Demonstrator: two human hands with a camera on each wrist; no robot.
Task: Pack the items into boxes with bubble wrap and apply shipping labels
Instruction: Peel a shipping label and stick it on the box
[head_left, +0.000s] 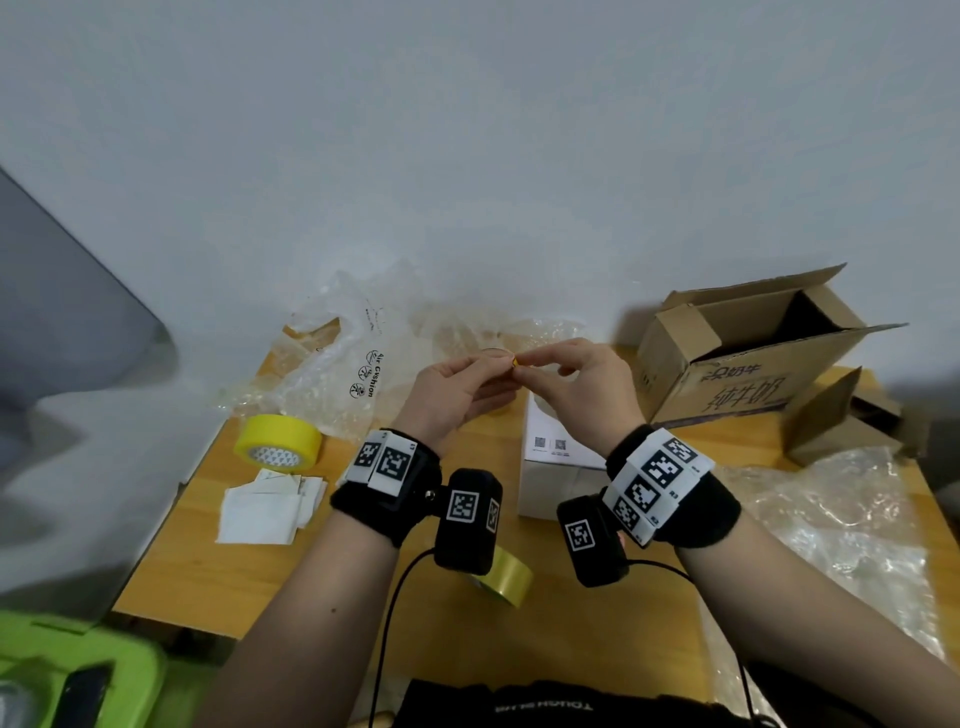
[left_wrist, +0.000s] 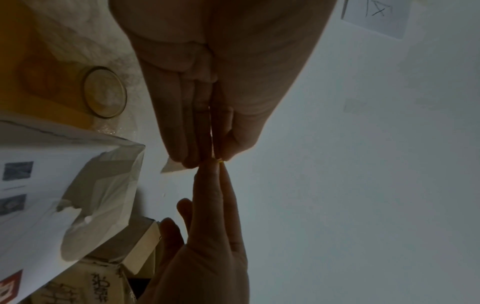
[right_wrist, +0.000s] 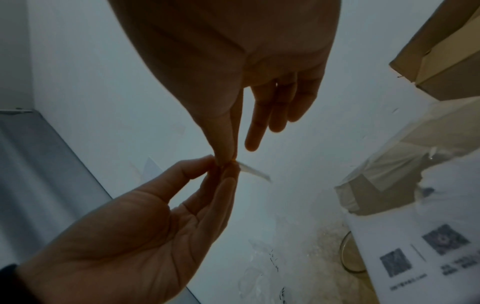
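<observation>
Both hands are raised over the wooden table (head_left: 218, 561), fingertips meeting. My left hand (head_left: 505, 365) and right hand (head_left: 525, 360) each pinch one small white label (right_wrist: 255, 173). The label shows edge-on as a thin strip (left_wrist: 172, 166), with a yellow speck at the pinch. In the right wrist view my right hand (right_wrist: 228, 159) comes from above and my left hand (right_wrist: 224, 169) from below. Just under the hands stands a white box (head_left: 561, 452) with printed codes. A stack of white labels (head_left: 265, 506) lies at the left. Bubble wrap (head_left: 363, 353) is heaped at the back.
An open brown carton (head_left: 753, 364) lies on its side at back right, a smaller cardboard box (head_left: 841, 421) beside it. More bubble wrap (head_left: 831, 519) covers the right edge. A yellow tape roll (head_left: 278, 439) sits left, another (head_left: 506, 577) near my wrists. A round glass jar (left_wrist: 105, 91) stands behind the white box.
</observation>
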